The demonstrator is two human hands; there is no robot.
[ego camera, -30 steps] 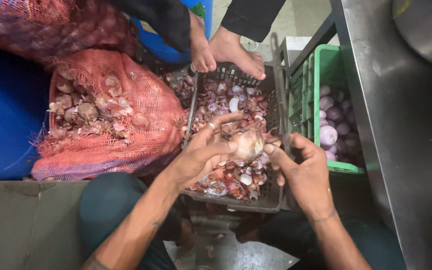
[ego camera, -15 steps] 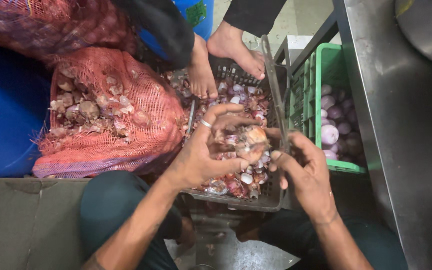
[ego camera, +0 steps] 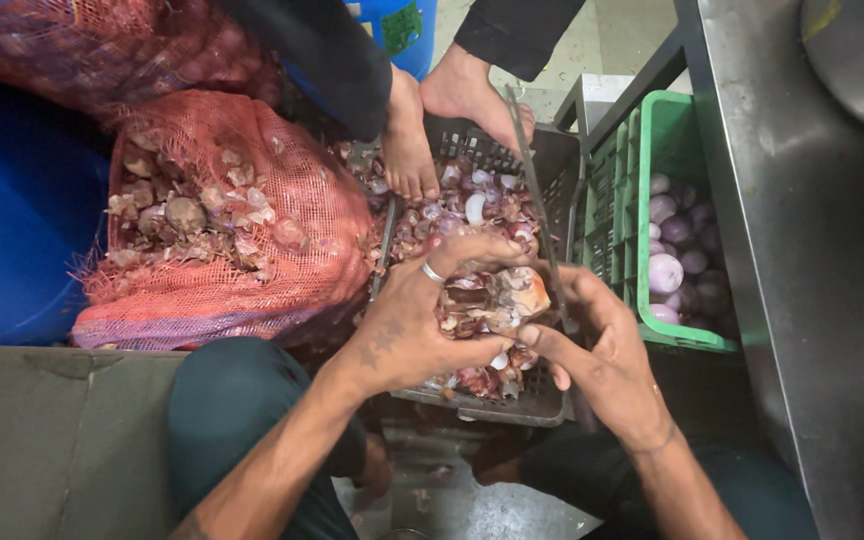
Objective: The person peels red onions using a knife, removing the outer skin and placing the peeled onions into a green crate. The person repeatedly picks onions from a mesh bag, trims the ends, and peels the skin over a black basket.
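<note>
Pretty cramped spot here. The left hand (ego camera: pixel 422 325) has its grip wrapped around an onion (ego camera: pixel 497 300) with loose papery skin, held right over the dark crate (ego camera: pixel 552 180). The right hand (ego camera: pixel 597 350) is clenched on a knife (ego camera: pixel 537 215), whose long thin blade runs up past the onion, thumb pressing near the onion's side. The crate is full of purple skins and scraps, and another person's bare feet (ego camera: pixel 442 120) rest on its far rim, so there's hardly any free room on that side. Tight on the left is a red mesh sack (ego camera: pixel 252 250) of unpeeled onions against a blue barrel (ego camera: pixel 12 220). On the right, a green crate (ego camera: pixel 672 130) holds peeled onions, squeezed against a steel wall (ego camera: pixel 812 250).
</note>
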